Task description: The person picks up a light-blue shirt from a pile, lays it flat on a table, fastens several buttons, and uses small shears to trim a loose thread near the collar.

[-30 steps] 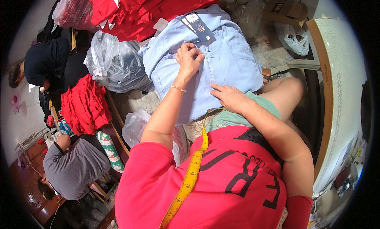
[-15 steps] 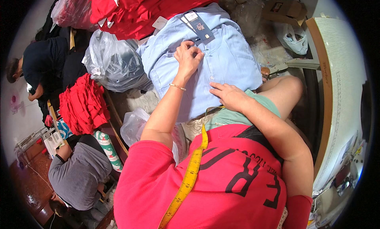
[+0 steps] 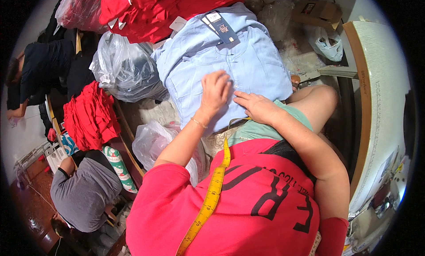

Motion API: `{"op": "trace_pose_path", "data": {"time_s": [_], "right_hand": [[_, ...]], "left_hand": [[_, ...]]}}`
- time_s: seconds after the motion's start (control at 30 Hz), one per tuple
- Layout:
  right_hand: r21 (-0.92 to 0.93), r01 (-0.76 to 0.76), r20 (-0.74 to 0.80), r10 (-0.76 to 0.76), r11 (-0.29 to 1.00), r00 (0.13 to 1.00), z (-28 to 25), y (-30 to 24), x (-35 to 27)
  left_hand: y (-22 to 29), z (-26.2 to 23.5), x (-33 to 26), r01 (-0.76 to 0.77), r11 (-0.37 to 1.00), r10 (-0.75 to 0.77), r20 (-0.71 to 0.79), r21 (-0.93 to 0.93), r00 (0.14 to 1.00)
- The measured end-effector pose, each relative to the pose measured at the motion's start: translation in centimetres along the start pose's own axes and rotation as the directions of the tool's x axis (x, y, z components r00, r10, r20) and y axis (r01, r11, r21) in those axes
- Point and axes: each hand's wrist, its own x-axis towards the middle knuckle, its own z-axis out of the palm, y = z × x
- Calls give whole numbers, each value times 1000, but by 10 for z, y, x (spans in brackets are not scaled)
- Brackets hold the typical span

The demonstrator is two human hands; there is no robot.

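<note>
1. a light blue shirt [image 3: 261, 63] lies front up before the person, its near edge by the lap and its neck end pointing away.
2. dark blue hang tags [image 3: 226, 33] rest on the shirt near its neck, one slightly overlapping another.
3. the left hand [image 3: 216, 93] is over the middle of the shirt, fingers bent and blurred; i cannot tell whether they pinch any cloth. a pale bracelet [image 3: 200, 123] circles that wrist.
4. the right hand [image 3: 258, 107] lies palm down at the near part of the shirt, fingers stretched out and loosely spread, their tips on the cloth just beside the left hand.
5. a yellow tape measure [image 3: 214, 187] hangs down the person's red top [image 3: 177, 211], its far end near the green shorts [image 3: 252, 132].
6. beyond the shirt is a heap of red garments [image 3: 177, 12]; to its left sits a filled clear plastic bag [image 3: 126, 70].
7. farther left is a smaller red pile [image 3: 90, 116], with a co-worker in grey [image 3: 86, 189] below it and another in dark clothes [image 3: 46, 63] above.
8. at upper right, a cardboard box [image 3: 315, 15] stands near a white bag [image 3: 328, 46].
</note>
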Motion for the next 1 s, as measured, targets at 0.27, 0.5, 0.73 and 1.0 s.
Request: {"op": "trace_pose_path", "data": {"time_s": [0.27, 0.5, 0.73, 1.0], "right_hand": [[141, 58, -38, -54, 988, 998, -18, 9, 0], [201, -100, -192, 139, 974, 971, -34, 20, 18], [149, 22, -458, 49, 989, 888, -53, 28, 65], [60, -69, -336, 85, 996, 938, -55, 39, 95]], "left_hand": [[21, 6, -42, -88, 996, 84, 159, 17, 984], [17, 14, -48, -110, 990, 91, 200, 86, 976], [9, 24, -56, -148, 977, 117, 195, 154, 974], [12, 24, -50, -102, 985, 65, 244, 142, 968]]}}
